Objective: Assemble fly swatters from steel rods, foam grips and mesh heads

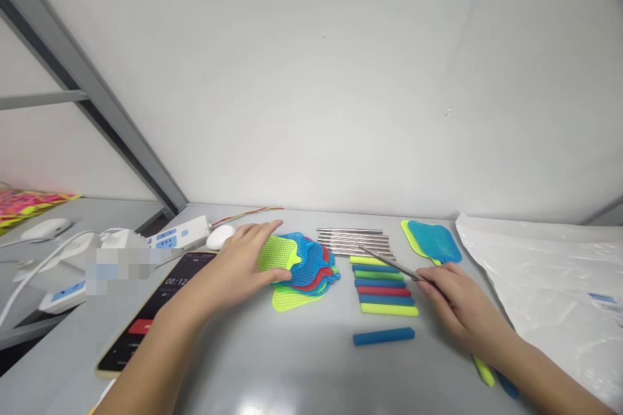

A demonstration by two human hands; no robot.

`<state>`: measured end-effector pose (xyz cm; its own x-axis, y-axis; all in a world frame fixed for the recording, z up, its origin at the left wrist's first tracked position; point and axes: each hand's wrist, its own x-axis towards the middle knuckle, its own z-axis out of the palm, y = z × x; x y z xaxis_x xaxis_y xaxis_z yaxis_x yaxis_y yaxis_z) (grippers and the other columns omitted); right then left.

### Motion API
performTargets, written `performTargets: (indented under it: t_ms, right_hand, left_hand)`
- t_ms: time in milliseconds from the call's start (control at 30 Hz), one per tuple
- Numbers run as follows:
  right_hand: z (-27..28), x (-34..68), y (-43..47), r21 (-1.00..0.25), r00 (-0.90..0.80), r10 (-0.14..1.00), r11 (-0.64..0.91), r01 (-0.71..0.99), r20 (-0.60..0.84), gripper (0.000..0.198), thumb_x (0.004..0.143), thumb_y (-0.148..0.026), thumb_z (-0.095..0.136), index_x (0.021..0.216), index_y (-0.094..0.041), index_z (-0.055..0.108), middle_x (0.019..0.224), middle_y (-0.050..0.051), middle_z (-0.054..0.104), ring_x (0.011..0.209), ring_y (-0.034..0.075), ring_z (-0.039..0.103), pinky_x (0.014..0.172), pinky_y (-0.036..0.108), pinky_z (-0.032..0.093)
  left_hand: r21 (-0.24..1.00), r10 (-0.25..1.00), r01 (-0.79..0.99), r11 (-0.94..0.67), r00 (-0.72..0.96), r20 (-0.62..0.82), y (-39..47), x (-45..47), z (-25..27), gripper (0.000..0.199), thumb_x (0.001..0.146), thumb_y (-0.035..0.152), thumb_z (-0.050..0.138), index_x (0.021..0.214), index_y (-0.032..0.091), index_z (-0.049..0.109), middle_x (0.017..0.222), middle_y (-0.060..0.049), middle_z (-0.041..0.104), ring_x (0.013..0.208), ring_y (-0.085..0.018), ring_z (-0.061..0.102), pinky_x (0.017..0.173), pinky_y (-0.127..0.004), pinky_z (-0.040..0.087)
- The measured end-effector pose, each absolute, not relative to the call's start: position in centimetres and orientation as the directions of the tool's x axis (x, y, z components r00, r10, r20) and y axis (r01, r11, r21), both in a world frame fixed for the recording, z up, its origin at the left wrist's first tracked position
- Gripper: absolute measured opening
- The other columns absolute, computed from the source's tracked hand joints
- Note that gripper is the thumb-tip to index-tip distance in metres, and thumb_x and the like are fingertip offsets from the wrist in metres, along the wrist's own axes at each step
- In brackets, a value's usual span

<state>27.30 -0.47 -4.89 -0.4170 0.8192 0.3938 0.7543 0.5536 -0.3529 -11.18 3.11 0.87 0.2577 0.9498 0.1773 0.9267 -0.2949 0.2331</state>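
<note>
Tube row (387, 292) is lying flat on the grey table (272, 363), its yellow-green, blue, green and red pieces running side by side. To the right of the tube row, my right hand (452, 298) is clasping one metal rod (389, 261), thumb and fingers pinching together around it. The rod is slanting across the far part of the tube row, its free tip pointing left and away from me; I cannot tell whether the tip is touching anything. To the left of the tube row, my left hand (248, 262) is spreading thumb and fingers wide at the pile of mesh paddles (311, 272); I cannot tell whether it is pressing on the top one. Just beyond the tube row, further metal rods (357, 240) are lying parallel. Nearer me than the tube row, a single blue tube (384, 336) is lying apart. Beyond the tube row and to its right, a blue paddle (440, 243) is overlapping a yellow-green one. Well left of the tube row, a phone (163, 305) is displaying 00:12.
</note>
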Motion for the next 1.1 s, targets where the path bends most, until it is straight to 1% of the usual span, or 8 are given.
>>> performTargets:
  t_ms: [100, 200, 300, 433, 633, 767, 933, 1100]
  right_hand:
    - [-5.0, 27.0, -0.5, -0.344, -0.452, 0.816, 0.567, 0.748, 0.361, 0.016, 0.098, -0.025, 0.038, 0.106, -0.024, 0.052, 0.090, 0.003, 0.064, 0.076, 0.019, 0.053, 0.074, 0.036, 0.040]
    - [-5.1, 26.9, -0.5, -0.337, -0.461, 0.819, 0.565, 0.753, 0.341, 0.015, 0.098, -0.025, 0.039, 0.105, -0.025, 0.053, 0.092, 0.003, 0.064, 0.077, 0.020, 0.053, 0.076, 0.037, 0.039]
    - [-5.2, 26.9, -0.6, -0.331, -0.460, 0.818, 0.564, 0.756, 0.344, 0.015, 0.097, -0.026, 0.041, 0.105, -0.024, 0.053, 0.093, 0.003, 0.063, 0.077, 0.020, 0.053, 0.077, 0.037, 0.039]
    - [-5.1, 27.0, -0.5, -0.327, -0.469, 0.814, 0.572, 0.752, 0.342, 0.015, 0.097, -0.026, 0.040, 0.105, -0.023, 0.054, 0.083, 0.002, 0.059, 0.073, 0.019, 0.051, 0.076, 0.037, 0.038]
    - [-4.7, 26.7, -0.5, -0.305, -0.534, 0.788, 0.612, 0.730, 0.306, 0.017, 0.097, -0.024, 0.042, 0.108, -0.024, 0.055, 0.092, 0.003, 0.058, 0.084, 0.018, 0.053, 0.084, 0.038, 0.036]
    - [-4.5, 26.1, -0.9, -0.298, -0.541, 0.802, 0.597, 0.745, 0.255, 0.017, 0.097, -0.025, 0.039, 0.102, -0.022, 0.056, 0.089, 0.005, 0.060, 0.081, 0.019, 0.052, 0.082, 0.039, 0.037]
    - [-4.4, 25.4, -1.6, -0.275, -0.572, 0.792, 0.610, 0.743, 0.212, 0.016, 0.097, -0.028, 0.042, 0.096, -0.021, 0.057, 0.082, 0.005, 0.063, 0.074, 0.019, 0.052, 0.071, 0.034, 0.039]
    - [-4.6, 25.3, -1.5, -0.232, -0.624, 0.744, 0.667, 0.708, 0.238, 0.008, 0.094, -0.027, 0.051, 0.096, -0.022, 0.057, 0.080, 0.001, 0.064, 0.070, 0.016, 0.052, 0.076, 0.034, 0.036]
  left_hand:
    - [0.281, 0.973, 0.933, -0.227, 0.230, 0.020, 3.0, -12.0, 0.2, 0.095, 0.064, 0.068, 0.066, 0.145, 0.034, 0.029, 0.143, -0.008, 0.043, 0.130, -0.036, 0.038, 0.099, -0.050, 0.039]
    - [0.308, 0.973, 0.928, -0.211, 0.230, -0.029, 2.9, -12.1, 0.0, 0.103, 0.058, 0.069, 0.069, 0.146, 0.036, 0.027, 0.147, -0.007, 0.038, 0.132, -0.037, 0.036, 0.100, -0.049, 0.039]
    - [0.331, 0.967, 0.918, -0.218, 0.249, -0.053, 3.0, -11.9, 0.0, 0.105, 0.058, 0.070, 0.068, 0.147, 0.035, 0.024, 0.151, -0.006, 0.033, 0.136, -0.036, 0.031, 0.102, -0.048, 0.038]
    - [0.351, 0.964, 0.917, -0.191, 0.243, -0.111, 3.1, -11.5, 0.0, 0.104, 0.060, 0.069, 0.066, 0.148, 0.033, 0.025, 0.152, -0.007, 0.030, 0.135, -0.038, 0.032, 0.101, -0.050, 0.039]
    - [0.352, 0.963, 0.920, -0.170, 0.230, -0.137, 3.2, -11.4, -0.2, 0.095, 0.065, 0.071, 0.060, 0.145, 0.030, 0.031, 0.150, -0.008, 0.035, 0.134, -0.037, 0.033, 0.100, -0.048, 0.040]
    - [0.359, 0.962, 0.912, -0.199, 0.252, -0.106, 3.4, -11.8, -0.4, 0.091, 0.066, 0.071, 0.058, 0.144, 0.030, 0.034, 0.148, -0.009, 0.038, 0.133, -0.037, 0.036, 0.099, -0.048, 0.040]
    - [0.364, 0.966, 0.914, -0.181, 0.235, -0.109, 3.6, -12.0, -0.1, 0.091, 0.065, 0.072, 0.059, 0.143, 0.032, 0.036, 0.144, -0.011, 0.042, 0.128, -0.037, 0.042, 0.091, -0.048, 0.045]
    - [0.341, 0.972, 0.927, -0.156, 0.205, -0.112, 3.2, -11.2, 0.3, 0.089, 0.065, 0.073, 0.056, 0.142, 0.034, 0.037, 0.140, -0.012, 0.044, 0.126, -0.040, 0.041, 0.082, -0.048, 0.048]
